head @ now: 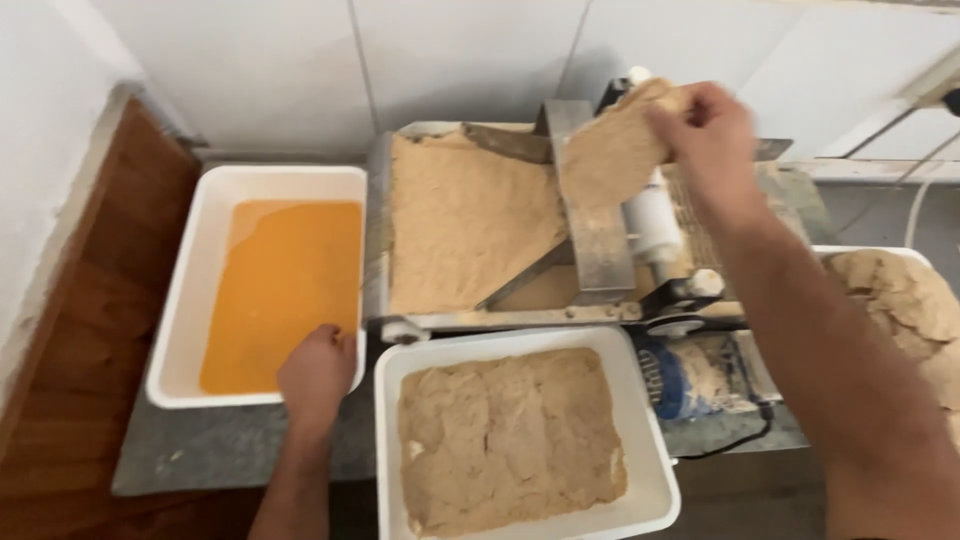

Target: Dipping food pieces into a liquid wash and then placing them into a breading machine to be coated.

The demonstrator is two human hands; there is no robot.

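Breadcrumb-coated and tan, the flat cutlet (615, 150) hangs from the right hand (712, 130), pinched by its upper edge between thumb and fingers at the far right of the breading machine (600, 250). Its long axis runs on a slant, from the gripped corner at upper right down toward lower left, so the free end points at the crumb bed (465, 215) on the machine's tray. It lies in front of the machine's white roller (652, 222) and partly covers the metal guide; whether its lower edge touches the guide I cannot tell, since the piece is a little blurred.

The right hand is by far the nearer one, being closed on the cutlet itself. The left hand (317, 370) is well apart, low at the left, curled shut over the near right corner of the white tray of beaten egg (190, 300), seemingly gripping its rim. Just below the machine, between the two arms, stands a second white tray (660, 470) with breaded pieces (510, 435) laid flat in it.
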